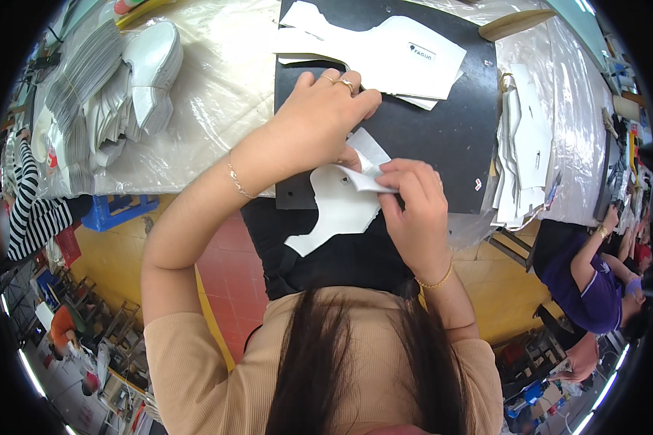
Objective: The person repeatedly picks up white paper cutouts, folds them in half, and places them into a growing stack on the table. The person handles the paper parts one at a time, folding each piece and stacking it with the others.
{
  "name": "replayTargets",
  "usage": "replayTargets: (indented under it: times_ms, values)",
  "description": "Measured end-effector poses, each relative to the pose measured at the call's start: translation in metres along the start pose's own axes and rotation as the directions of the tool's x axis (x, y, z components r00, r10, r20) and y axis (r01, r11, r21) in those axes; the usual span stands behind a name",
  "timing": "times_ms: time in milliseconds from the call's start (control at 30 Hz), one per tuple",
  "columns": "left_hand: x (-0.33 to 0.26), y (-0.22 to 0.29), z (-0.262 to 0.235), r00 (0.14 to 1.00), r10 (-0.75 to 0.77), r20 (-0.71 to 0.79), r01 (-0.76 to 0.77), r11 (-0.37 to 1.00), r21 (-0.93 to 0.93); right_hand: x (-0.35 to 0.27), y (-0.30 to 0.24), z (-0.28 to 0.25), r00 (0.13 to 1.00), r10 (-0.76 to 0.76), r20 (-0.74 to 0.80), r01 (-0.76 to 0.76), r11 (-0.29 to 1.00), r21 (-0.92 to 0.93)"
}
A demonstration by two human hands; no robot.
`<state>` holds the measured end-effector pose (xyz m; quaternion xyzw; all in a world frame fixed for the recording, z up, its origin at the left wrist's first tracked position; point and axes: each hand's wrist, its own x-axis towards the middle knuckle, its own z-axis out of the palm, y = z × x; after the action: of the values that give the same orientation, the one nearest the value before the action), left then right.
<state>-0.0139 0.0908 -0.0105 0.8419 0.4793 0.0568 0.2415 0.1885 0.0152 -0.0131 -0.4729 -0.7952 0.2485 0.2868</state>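
My right hand pinches the folded-up edge of a white cut piece, curved with a narrow tail, like a shoe-upper part. The piece hangs over the near edge of a black board, partly above my lap. My left hand reaches across the board, thumb down against the top of that piece and fingers spread away from it. Its fingertips are beside a stack of similar white pieces, the top one bearing a small dark print. A small pale flap shows between my hands.
Bundled white pieces lie on the plastic-covered table at left. Another stack stands right of the board, below a wooden tool. A blue plastic stool is under the table's left side. People work on both sides.
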Motion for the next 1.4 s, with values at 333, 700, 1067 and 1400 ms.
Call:
replayTargets:
  times_ms: [333,700,1067,1400]
  values:
    - [-0.006,0.001,0.006,0.998,0.009,-0.069,-0.006,0.999,0.049,-0.022,-0.035,-0.004,0.973,-0.205,0.103,0.169,0.945,0.28]
    - [-0.061,0.007,0.019,0.816,-0.305,-0.492,-0.009,0.843,-0.538,0.007,-0.002,-0.003,0.99,0.117,0.075,-0.129,0.975,0.181]
    - [-0.13,0.067,0.085,0.902,-0.059,-0.427,0.013,0.994,-0.11,0.023,0.012,0.0,0.936,0.34,0.089,-0.352,0.908,0.226]
    - [-0.11,0.069,0.086,0.928,-0.155,-0.338,0.178,0.983,0.037,0.027,0.018,-0.002,0.912,0.405,0.062,-0.406,0.874,0.266]
